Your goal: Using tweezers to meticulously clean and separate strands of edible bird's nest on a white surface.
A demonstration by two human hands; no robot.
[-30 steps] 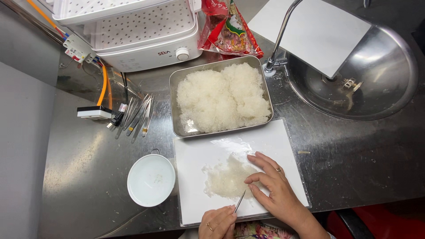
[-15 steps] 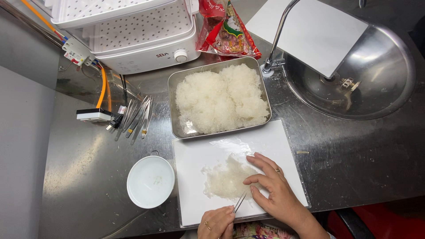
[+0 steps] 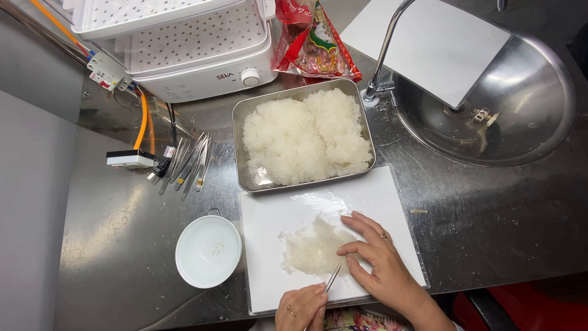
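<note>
The left hand [image 3: 301, 308] pinched slim metal tweezers [image 3: 332, 278], tips at the small translucent white mound [image 3: 313, 248] on the white cutting board [image 3: 269, 220]. The right hand [image 3: 378, 257] lay partly curled, fingers [image 3: 361, 222] steadying the mound's edge. A jab could likely tear the strands or nick a fingertip.

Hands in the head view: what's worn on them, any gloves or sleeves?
No gloves; both are bare. The right hand wears a thin ring on one finger, and the left hand has a ring too. No sleeves show at the wrists or the right forearm.
</note>
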